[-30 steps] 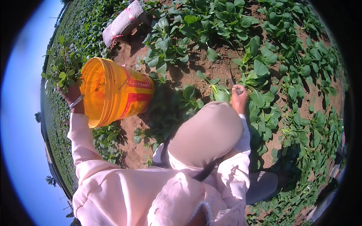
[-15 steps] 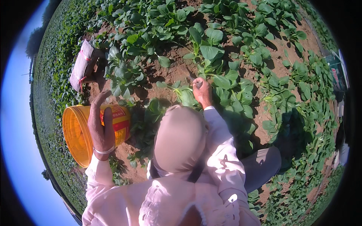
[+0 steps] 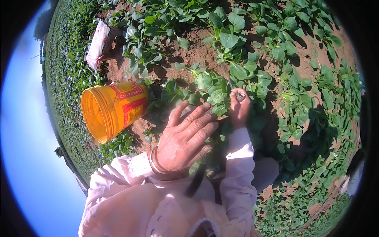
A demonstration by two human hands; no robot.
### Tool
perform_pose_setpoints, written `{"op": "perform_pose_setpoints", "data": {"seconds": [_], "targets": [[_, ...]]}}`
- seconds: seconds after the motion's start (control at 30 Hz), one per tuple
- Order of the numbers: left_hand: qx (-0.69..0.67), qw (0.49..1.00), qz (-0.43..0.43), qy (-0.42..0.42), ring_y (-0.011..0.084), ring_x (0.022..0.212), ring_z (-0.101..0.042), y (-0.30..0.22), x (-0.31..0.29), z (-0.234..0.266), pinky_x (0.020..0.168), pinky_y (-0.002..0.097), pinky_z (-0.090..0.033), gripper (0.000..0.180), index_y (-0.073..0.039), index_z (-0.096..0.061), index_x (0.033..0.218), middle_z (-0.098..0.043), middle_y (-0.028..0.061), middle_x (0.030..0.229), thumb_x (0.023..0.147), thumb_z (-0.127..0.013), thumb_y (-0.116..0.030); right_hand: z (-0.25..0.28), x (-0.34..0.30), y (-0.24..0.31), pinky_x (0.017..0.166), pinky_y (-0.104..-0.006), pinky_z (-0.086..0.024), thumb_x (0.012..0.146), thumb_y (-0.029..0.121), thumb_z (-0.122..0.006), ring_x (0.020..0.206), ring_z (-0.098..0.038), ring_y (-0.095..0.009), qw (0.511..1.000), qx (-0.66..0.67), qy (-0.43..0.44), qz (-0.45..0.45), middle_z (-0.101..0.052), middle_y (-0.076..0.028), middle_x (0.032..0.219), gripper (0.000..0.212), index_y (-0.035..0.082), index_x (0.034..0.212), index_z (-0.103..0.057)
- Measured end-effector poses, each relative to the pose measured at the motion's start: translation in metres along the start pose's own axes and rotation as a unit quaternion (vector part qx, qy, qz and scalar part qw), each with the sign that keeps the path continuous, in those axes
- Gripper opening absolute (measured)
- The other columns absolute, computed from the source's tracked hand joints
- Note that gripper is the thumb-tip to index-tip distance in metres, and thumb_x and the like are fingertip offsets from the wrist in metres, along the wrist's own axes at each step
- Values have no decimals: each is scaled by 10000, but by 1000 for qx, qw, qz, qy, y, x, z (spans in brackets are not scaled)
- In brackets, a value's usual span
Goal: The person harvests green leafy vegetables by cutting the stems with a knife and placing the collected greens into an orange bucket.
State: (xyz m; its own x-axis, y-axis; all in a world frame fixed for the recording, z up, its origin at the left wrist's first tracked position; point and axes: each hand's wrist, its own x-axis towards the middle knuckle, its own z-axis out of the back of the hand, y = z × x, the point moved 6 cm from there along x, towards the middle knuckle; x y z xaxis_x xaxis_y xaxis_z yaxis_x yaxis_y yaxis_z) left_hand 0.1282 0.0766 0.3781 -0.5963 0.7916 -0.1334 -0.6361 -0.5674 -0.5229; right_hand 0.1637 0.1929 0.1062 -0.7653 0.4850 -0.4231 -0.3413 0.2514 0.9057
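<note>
My left hand (image 3: 185,138) is open, palm down, fingers spread, above the ground just short of a leafy green plant (image 3: 218,94). A pale band circles its wrist. My right hand (image 3: 239,108) is closed around the handle of a narrow-bladed knife (image 3: 230,82). The rounded handle end shows at its fist, and the thin dark blade points away toward the leaves. Beside the knife, another upright leafy green (image 3: 229,39) grows from the brown soil. Part of the blade's far end is hard to make out among the leaves.
A yellow bucket (image 3: 100,112) with red patches lies on its side at left, its mouth turned toward the lower left. Farther off stands a small stool-like thing with a striped cover (image 3: 98,43) tied with red string. Rows of leafy greens (image 3: 294,104) run along the right.
My left hand has moved right, from in front of the bucket to near the plants. My right hand, with the knife, has come right and nearer. The whole view has shifted slightly.
</note>
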Motion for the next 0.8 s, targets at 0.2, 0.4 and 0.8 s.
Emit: {"op": "perform_pose_setpoints", "data": {"seconds": [0.2, 0.4, 0.8], "targets": [[-14, 996, 82, 38, 304, 1204, -477, -7, -3, 20, 1019, 514, -314, 402, -44, -566, 1091, -558, 114, 1175, 745, -684, -211, 16, -60, 64, 495, -184, -313, 834, -40, -591, 571, -427, -20, 990, 13, -32, -133, -493, 57, 688, 99, 39, 894, -597], [19, 992, 107, 58, 271, 1096, -539, -7, -22, 29, 992, 444, -363, 336, -34, -588, 995, -596, 120, 1071, 789, -632, -297, 1, -91, 153, 442, -186, -274, 846, -4, -577, 512, -379, -15, 989, -20, -26, -142, -430, 69, 625, 74, 32, 911, -586], [-264, 925, 272, 4, 334, 874, -585, 40, -83, 61, 776, 417, -455, 269, -44, -584, 983, -592, 154, 903, 741, -631, -151, -49, -100, 383, 359, -206, -267, 857, 23, -588, 403, -353, -27, 974, -170, -96, -119, -438, 47, 596, 68, 56, 917, -595]]}}
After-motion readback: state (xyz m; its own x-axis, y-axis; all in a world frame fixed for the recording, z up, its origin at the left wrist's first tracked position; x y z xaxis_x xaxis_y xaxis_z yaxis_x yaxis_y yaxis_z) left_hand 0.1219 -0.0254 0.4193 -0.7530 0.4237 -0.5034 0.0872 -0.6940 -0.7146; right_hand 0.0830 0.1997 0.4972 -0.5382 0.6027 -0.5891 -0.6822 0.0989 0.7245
